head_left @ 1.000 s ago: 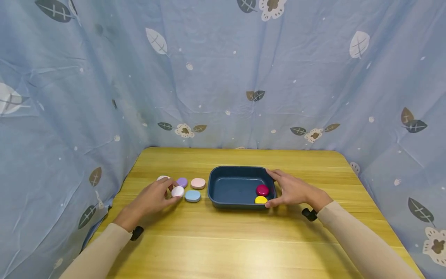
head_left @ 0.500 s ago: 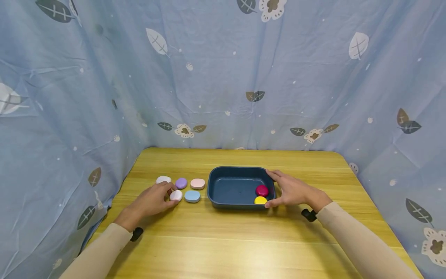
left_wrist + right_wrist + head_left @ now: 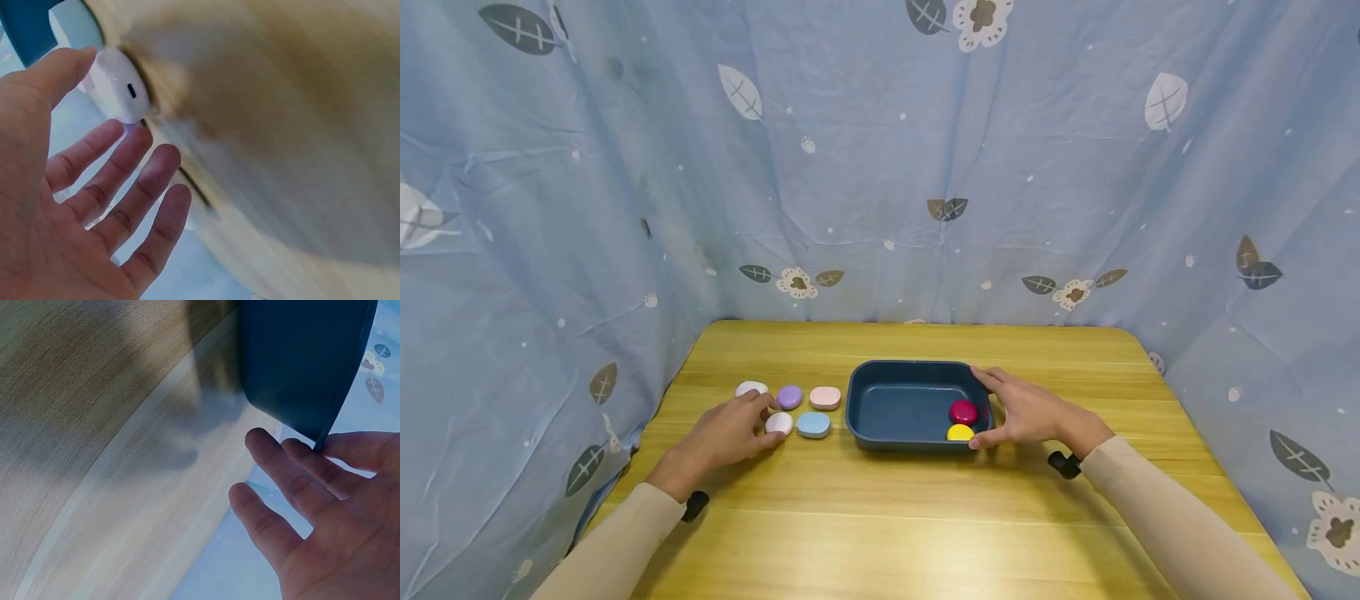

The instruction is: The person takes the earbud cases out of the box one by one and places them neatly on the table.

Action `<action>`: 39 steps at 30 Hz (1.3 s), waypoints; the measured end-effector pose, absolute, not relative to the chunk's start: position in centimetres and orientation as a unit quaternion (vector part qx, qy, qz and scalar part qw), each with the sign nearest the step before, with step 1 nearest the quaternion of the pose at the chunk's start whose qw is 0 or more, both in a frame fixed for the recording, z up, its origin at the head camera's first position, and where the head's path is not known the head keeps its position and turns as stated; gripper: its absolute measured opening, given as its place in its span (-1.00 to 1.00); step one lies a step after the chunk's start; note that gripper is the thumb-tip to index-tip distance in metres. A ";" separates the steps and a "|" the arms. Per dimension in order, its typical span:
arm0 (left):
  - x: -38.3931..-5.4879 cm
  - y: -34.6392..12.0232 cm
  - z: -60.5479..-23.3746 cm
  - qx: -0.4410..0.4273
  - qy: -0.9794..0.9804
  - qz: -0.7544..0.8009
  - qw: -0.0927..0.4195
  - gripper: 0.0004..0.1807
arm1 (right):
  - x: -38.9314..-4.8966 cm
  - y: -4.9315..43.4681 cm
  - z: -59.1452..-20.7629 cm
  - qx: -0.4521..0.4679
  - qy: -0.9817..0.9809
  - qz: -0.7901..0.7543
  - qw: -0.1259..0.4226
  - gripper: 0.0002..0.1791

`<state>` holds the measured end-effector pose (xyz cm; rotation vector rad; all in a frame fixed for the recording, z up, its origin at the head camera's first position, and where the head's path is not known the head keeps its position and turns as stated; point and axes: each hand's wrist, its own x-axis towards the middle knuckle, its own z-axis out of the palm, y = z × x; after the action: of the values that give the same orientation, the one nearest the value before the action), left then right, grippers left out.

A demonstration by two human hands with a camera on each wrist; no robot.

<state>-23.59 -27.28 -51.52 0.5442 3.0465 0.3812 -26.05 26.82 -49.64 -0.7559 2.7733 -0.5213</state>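
In the head view my left hand (image 3: 726, 429) pinches a round white case (image 3: 778, 423) between thumb and index finger. The left wrist view shows a dark slot in this white case (image 3: 120, 86); the other fingers are spread. Beside it lie a blue oval case (image 3: 813, 425), a purple round case (image 3: 789, 397), a pink oval case (image 3: 825, 398) and a white case (image 3: 750, 388), partly behind the hand. My right hand (image 3: 1030, 408) holds the right end of a dark blue tray (image 3: 917, 362), thumb at the near corner, index finger at the far one.
Inside the tray, at its right end, lie a dark red round case (image 3: 964, 412) and a yellow round case (image 3: 960, 432). Everything stands on a wooden table (image 3: 880, 525). A blue patterned curtain (image 3: 865, 150) hangs behind and along both sides.
The round white case has moved slightly left and nearer the person with my left hand, away from the purple case. My right hand keeps its place on the tray.
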 end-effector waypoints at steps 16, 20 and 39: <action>-24.5 -20.9 -47.4 0.251 0.958 0.119 -0.074 -0.51 | -26.1 26.9 -49.8 -0.261 0.943 -0.180 0.106 0.53; -25.2 -18.4 -46.4 0.295 0.946 0.107 -0.075 -0.50 | -26.1 26.9 -49.8 -0.261 0.943 -0.180 0.106 0.52; -29.8 -6.0 -45.2 0.443 0.893 0.031 0.068 -0.30 | -26.1 26.9 -49.9 -0.251 0.942 -0.191 0.110 0.51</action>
<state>-29.77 -5.98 -45.18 1.3337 2.6907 0.0920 -26.09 26.90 -49.85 -0.7384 2.7687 -0.5626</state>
